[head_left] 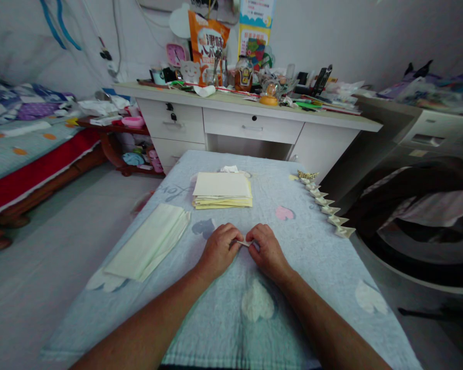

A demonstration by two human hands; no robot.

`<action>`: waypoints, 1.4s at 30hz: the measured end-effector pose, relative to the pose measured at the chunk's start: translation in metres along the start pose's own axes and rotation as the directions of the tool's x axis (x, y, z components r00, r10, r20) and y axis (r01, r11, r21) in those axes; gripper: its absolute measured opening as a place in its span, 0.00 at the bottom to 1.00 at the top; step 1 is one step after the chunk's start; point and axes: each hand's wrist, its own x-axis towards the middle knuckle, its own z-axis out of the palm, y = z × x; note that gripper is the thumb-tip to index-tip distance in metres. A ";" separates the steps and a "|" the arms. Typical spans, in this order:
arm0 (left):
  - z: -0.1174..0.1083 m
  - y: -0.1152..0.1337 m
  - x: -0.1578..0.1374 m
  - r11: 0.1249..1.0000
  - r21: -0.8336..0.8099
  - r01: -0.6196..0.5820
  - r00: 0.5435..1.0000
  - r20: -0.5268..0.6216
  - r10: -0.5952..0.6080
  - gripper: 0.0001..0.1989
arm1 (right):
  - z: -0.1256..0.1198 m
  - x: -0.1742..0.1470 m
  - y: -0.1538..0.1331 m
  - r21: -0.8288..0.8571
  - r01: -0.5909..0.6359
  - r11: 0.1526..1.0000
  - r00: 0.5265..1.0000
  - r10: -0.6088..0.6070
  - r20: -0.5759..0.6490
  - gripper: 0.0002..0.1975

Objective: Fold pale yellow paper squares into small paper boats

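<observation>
Between the left hand (pixel 220 247) and right hand (pixel 265 251), I observe a small folded paper (pixel 245 243), pinched at either end by thumbs and fingers, over a heart-patterned cloth (pixel 324 267). Ahead: a paper stack (pixel 220 185); leftward, pale folded sheets (pixel 148 241); rightward, a row of pointed paper pieces (pixel 329 210); beyond, a white desk (pixel 252 124).

Light was soft and rather dim; the washing machine (pixel 440 154) at three o'clock looked shadowed, stretched and smeared.
</observation>
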 end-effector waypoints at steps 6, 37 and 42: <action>0.001 -0.004 0.001 0.961 0.254 -0.105 0.994 0.050 0.095 0.06 | 0.003 0.000 0.002 -0.096 0.009 0.995 0.999 -0.005 0.042 0.11; -0.009 -0.003 -0.008 0.914 0.338 -0.225 0.962 0.224 0.154 0.07 | -0.003 -0.003 0.003 -0.118 0.043 0.992 0.980 -0.019 0.198 0.08; -0.009 -0.003 -0.008 0.904 0.356 -0.237 0.957 0.245 0.155 0.09 | -0.002 -0.004 0.002 -0.147 0.046 0.988 0.978 -0.015 0.209 0.09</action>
